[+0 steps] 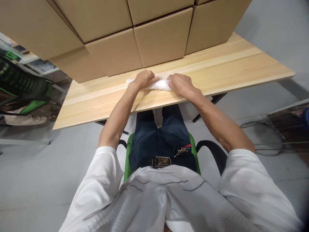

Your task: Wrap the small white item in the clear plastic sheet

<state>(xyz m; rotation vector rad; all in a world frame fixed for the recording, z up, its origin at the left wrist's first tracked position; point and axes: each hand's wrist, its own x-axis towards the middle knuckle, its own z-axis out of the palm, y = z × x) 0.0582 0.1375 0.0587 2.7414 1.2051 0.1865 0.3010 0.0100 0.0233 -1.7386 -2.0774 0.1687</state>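
Note:
A crumpled or rolled white piece, soft like cloth or tissue [162,85], lies on the wooden table [217,71] close to its front edge. My left hand [145,79] has its fingers curled onto the left part of it. On the right end, my right hand [180,84] grips it with bent fingers, the thumb side turned inward. A narrow white strip sticks out to the left behind my left wrist. My palms and part of the fingertips are hidden from above.
Stacked brown cardboard boxes [164,37] fill the back of the table. I sit on a green chair [129,154] with black armrests. Another black and green chair [26,83] stands at the left. A cable [263,154] lies on the floor at the right.

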